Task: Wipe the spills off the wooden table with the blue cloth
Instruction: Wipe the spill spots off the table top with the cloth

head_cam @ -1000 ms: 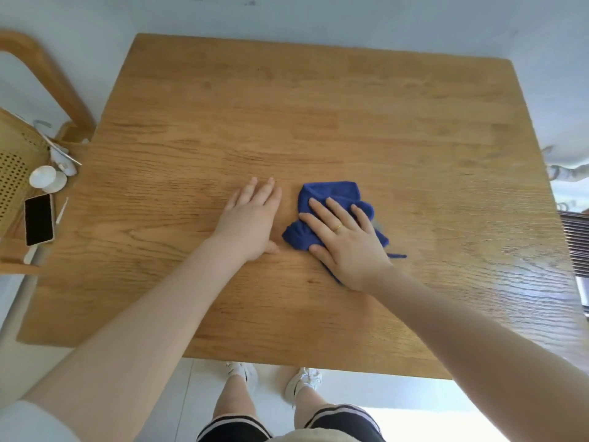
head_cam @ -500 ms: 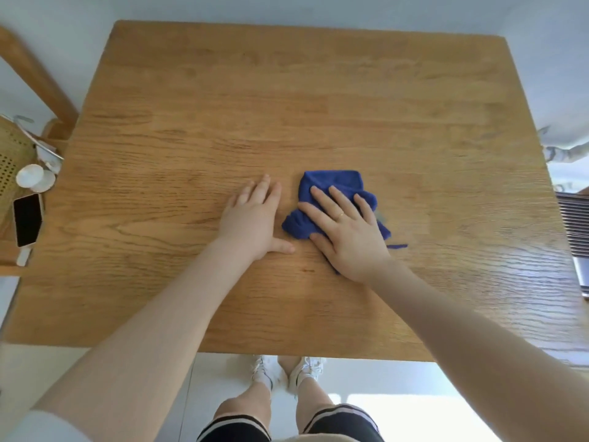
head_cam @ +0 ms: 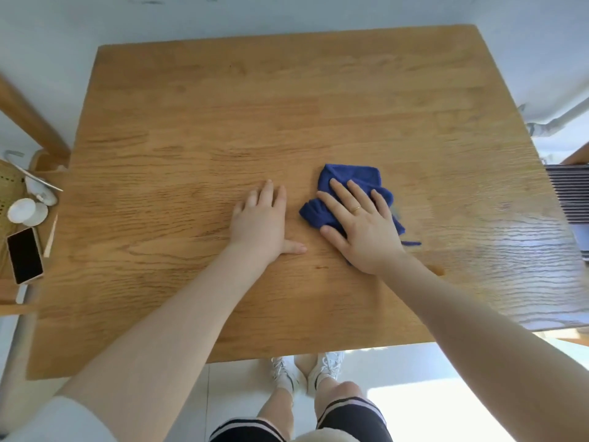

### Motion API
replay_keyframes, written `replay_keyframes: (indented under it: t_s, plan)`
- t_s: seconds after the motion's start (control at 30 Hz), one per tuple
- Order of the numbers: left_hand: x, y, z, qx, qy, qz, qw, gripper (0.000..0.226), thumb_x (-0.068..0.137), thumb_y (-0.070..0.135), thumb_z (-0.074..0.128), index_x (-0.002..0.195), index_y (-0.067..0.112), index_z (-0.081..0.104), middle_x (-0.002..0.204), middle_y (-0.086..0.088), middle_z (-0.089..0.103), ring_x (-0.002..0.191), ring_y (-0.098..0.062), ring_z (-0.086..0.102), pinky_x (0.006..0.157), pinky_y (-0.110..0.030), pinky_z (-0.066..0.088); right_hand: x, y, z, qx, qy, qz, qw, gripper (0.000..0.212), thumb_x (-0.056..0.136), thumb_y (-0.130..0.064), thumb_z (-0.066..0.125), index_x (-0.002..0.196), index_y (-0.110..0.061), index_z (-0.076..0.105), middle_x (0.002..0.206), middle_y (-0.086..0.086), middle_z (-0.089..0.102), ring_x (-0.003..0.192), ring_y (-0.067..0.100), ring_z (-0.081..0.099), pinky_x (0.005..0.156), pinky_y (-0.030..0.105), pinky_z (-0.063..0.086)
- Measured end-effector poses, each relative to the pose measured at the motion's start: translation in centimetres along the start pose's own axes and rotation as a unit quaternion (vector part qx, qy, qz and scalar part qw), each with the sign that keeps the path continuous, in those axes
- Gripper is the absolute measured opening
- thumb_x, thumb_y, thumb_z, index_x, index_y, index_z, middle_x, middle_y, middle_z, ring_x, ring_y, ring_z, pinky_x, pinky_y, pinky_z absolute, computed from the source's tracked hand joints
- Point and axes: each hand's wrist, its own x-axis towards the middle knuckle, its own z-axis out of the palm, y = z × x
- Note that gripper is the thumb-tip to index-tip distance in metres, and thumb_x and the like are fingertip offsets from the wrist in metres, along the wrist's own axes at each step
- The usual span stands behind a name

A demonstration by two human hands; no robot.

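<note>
The crumpled blue cloth [head_cam: 350, 180] lies on the wooden table [head_cam: 255, 106], right of centre. My right hand [head_cam: 360, 228] presses flat on top of it, fingers spread, a ring on one finger; the cloth's near part is hidden under the palm. My left hand [head_cam: 261, 221] rests flat on the bare wood just left of the cloth, fingers together, thumb out, holding nothing. A small dark smear [head_cam: 438, 269] shows on the wood beside my right wrist. A wet-looking sheen [head_cam: 522, 247] covers the table's right side.
A wooden chair [head_cam: 28, 122] stands at the left. On its seat lie a phone [head_cam: 25, 255], small white round items [head_cam: 27, 211] and a thin stick [head_cam: 51, 236]. A striped object [head_cam: 570, 199] is past the table's right edge. My feet [head_cam: 306, 368] stand below the near edge.
My right hand and the cloth have slid a little to the right on the table. The left hand has stayed flat in place. The view has shifted, so the table's far edge now shows.
</note>
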Motion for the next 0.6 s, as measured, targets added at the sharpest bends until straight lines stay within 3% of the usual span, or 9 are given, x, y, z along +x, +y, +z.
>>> replay_keyframes:
  t_s: [0.13,0.27,0.33,0.5,0.6]
  plan:
    - [0.3,0.0,0.0,0.003,0.002,0.005,1.0,0.114,0.069,0.067,0.062,0.15,0.017,-0.002,0.158,-0.006,-0.005,0.144,-0.029,0.003,0.115,-0.043,0.012,0.8,1.3,-0.8,-0.001,-0.011,-0.032,0.999,0.06,0.089,-0.056,0.013,0.143,-0.034,0.028,0.153,-0.005,0.025,0.142,0.021,0.02,0.113,0.045,0.012]
    - [0.3,0.0,0.1,0.002,0.001,0.003,1.0,0.114,0.07,0.067,0.061,0.15,0.018,-0.004,0.158,-0.004,-0.008,0.144,-0.029,0.001,0.116,-0.043,0.01,6.2,2.9,-1.2,0.012,0.005,0.093,0.996,0.05,0.096,-0.05,0.02,0.145,-0.037,0.02,0.156,-0.007,0.016,0.144,0.018,0.009,0.114,0.043,0.008]
    - [0.2,0.0,0.1,-0.004,-0.003,0.0,1.0,0.114,0.071,0.066,0.062,0.149,0.018,-0.005,0.158,-0.003,-0.01,0.145,-0.027,-0.001,0.116,-0.043,0.009,6.6,2.6,-1.2,0.019,0.0,0.109,0.994,0.049,0.097,-0.048,0.02,0.145,-0.036,0.018,0.157,-0.005,0.013,0.144,0.019,0.007,0.115,0.044,0.006]
    - [0.2,0.3,-0.2,-0.03,-0.024,-0.021,0.999,0.117,0.068,0.061,0.069,0.15,0.021,-0.005,0.158,0.0,-0.012,0.145,-0.026,-0.003,0.116,-0.042,0.009,0.2,0.4,-0.3,0.008,0.021,0.004,1.0,0.056,0.09,-0.05,0.022,0.139,-0.029,0.039,0.148,0.001,0.037,0.137,0.027,0.033,0.108,0.05,0.023]
    - [0.6,0.7,-0.7,-0.042,-0.05,-0.043,0.997,0.119,0.069,0.058,0.071,0.149,0.022,-0.01,0.156,0.001,-0.019,0.145,-0.024,-0.009,0.116,-0.043,0.007,-0.3,1.5,-0.4,0.018,-0.011,-0.048,0.999,0.054,0.091,-0.051,0.02,0.139,-0.032,0.037,0.149,-0.002,0.035,0.139,0.025,0.029,0.11,0.049,0.02]
